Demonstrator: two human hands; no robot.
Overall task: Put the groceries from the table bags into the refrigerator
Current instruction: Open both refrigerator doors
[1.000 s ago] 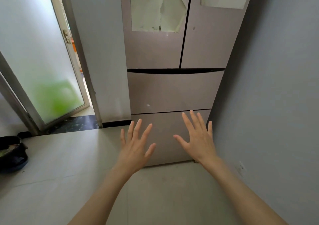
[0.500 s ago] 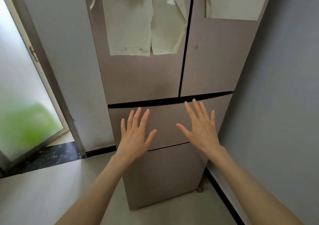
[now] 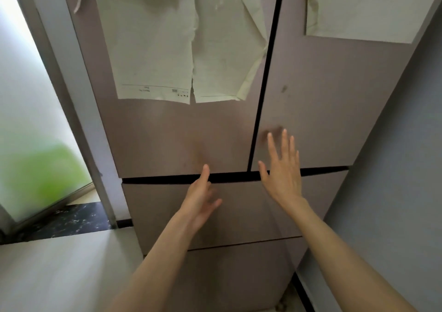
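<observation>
A tall mauve refrigerator (image 3: pixel 311 101) fills the view, all doors and drawers closed, two upper doors split by a dark vertical seam. My left hand (image 3: pixel 201 197) is turned edge-on, fingertips at the dark horizontal gap under the upper left door. My right hand (image 3: pixel 282 168) is flat with fingers spread, over the bottom of the upper right door; touching or just off it, I cannot tell. Both hands hold nothing. No bags or groceries are in view.
Pale paper sheets (image 3: pixel 181 44) hang on the upper doors. A grey wall (image 3: pixel 394 168) runs close along the refrigerator's right side. A frosted glass door (image 3: pixel 31 120) with a metal frame stands at the left, above a dark threshold strip (image 3: pixel 71 218).
The refrigerator has come much closer. Both hands rose from the drawer fronts to the gap beneath the upper doors, and my left hand turned edge-on.
</observation>
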